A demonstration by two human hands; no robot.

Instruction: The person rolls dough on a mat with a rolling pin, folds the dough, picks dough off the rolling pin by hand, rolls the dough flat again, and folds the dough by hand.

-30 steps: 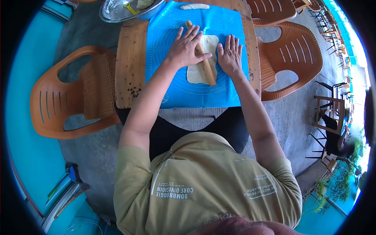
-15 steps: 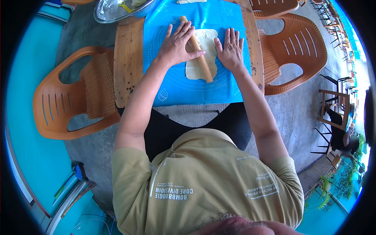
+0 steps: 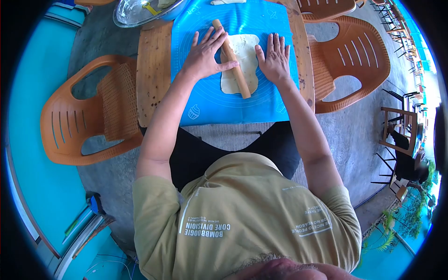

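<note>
A wooden rolling pin (image 3: pixel 241 81) lies slantwise across the left part of a flat, pale sheet of dough (image 3: pixel 247 51). Spread fingers of my left hand (image 3: pixel 203 57) reach the upper part of the pin, and the thumb lies over its middle. My right hand (image 3: pixel 274 61) is open and palm down, with its thumb at the dough's right edge and its other fingers on the mat. Beneath everything is a blue silicone mat (image 3: pixel 210 95) with printed circles.
The mat covers most of a wooden table (image 3: pixel 154 70). A metal bowl (image 3: pixel 161 16) with a yellow utensil (image 3: pixel 150 8) stands at the far left. Another pale dough piece (image 3: pixel 228 2) lies at the mat's far edge. Orange chairs flank the table on the left (image 3: pixel 88 112) and right (image 3: pixel 354 60).
The rolling pin has shifted slightly left over the dough, together with my left hand. My right hand has stayed in place.
</note>
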